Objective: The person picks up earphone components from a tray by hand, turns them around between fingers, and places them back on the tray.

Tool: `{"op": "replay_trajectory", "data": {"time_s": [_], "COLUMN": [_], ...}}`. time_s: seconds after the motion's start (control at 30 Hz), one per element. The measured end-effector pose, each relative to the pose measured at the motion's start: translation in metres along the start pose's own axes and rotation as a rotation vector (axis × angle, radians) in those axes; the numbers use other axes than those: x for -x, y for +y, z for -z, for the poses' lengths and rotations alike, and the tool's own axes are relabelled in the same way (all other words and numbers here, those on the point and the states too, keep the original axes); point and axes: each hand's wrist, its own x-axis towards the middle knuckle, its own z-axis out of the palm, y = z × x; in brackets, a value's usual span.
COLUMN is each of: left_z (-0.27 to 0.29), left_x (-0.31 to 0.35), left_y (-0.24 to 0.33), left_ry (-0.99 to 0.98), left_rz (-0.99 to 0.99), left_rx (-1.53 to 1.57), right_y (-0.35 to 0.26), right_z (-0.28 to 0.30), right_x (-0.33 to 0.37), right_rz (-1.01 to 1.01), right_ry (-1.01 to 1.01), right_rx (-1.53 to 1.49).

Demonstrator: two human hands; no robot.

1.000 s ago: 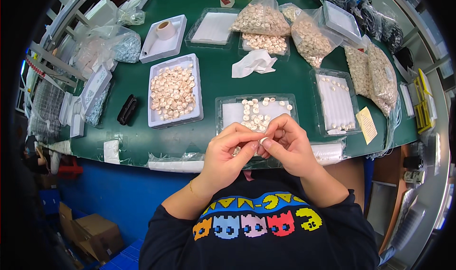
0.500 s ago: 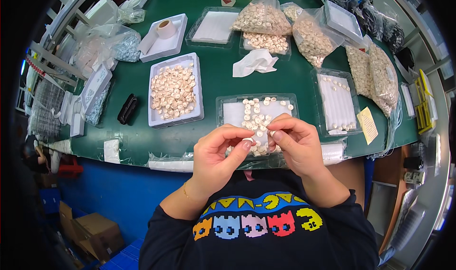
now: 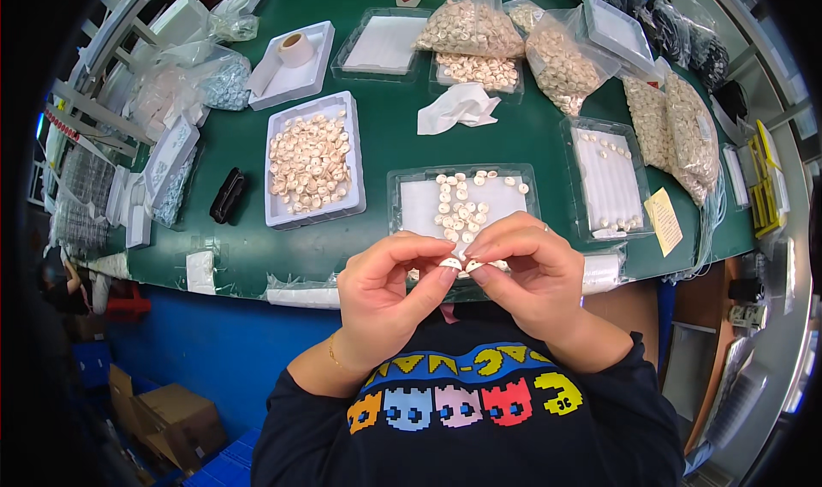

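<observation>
My left hand point(image 3: 390, 283) is closed in a pinch on a small round white button-like piece point(image 3: 450, 264). Between the thumb and fingers of my right hand point(image 3: 538, 279) is a second such piece point(image 3: 472, 266). The two pieces are almost side by side, and I cannot tell if they touch. Both hands hover over the near part of a clear plastic tray point(image 3: 507, 201) lined with white foam sheet. Loose cream-white pieces point(image 3: 462, 209) lie in it, several in rows and others clustered; my fingers hide those closest to me.
Left of it stands a white tray point(image 3: 360, 197) heaped with similar pieces point(image 3: 310, 157). A black case point(image 3: 228, 196) lies further left. To the right is another lined tray point(image 3: 606, 187) beside a paper tag point(image 3: 662, 221). Crumpled white tissue point(image 3: 458, 108) and filled bags point(image 3: 470, 29) are behind.
My hands have come together, bringing the two pinched pieces close to each other and slightly nearer my body. The view has shifted a little.
</observation>
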Motion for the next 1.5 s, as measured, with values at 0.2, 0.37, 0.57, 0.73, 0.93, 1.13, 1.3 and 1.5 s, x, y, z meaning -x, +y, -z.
{"op": "replay_trajectory", "data": {"time_s": [0.2, 0.37, 0.57, 0.73, 0.93, 1.13, 1.3, 1.5], "left_z": [0.001, 0.001, 0.003, 0.005, 0.008, 0.008, 0.009, 0.011], "left_x": [0.000, 0.000, 0.001, -0.004, -0.006, -0.007, -0.006, -0.007], "left_y": [-0.002, -0.002, -0.005, -0.001, -0.007, -0.007, -0.007, -0.010], "left_ry": [-0.024, -0.049, -0.051, -0.126, -0.226, -0.264, -0.270, -0.263], "left_rz": [-0.116, -0.157, -0.155, 0.121, 0.288, 0.317, 0.314, 0.306], "left_rx": [-0.085, -0.073, -0.036, 0.274, 0.537, 0.605, 0.608, 0.594], "right_y": [-0.002, -0.003, -0.004, -0.002, -0.001, 0.000, 0.001, 0.001], "right_z": [-0.004, -0.004, -0.003, 0.000, 0.003, 0.004, 0.005, 0.006], "right_x": [0.000, 0.001, 0.003, 0.002, -0.002, -0.001, -0.001, -0.001], "right_rz": [0.032, 0.028, 0.025, -0.332, -0.461, -0.513, -0.563, -0.629], "right_ry": [0.032, 0.038, 0.021, 0.060, -0.009, -0.025, -0.036, -0.013], "right_rx": [-0.027, -0.041, -0.041, -0.471, -0.757, -0.853, -0.900, -0.926]}}
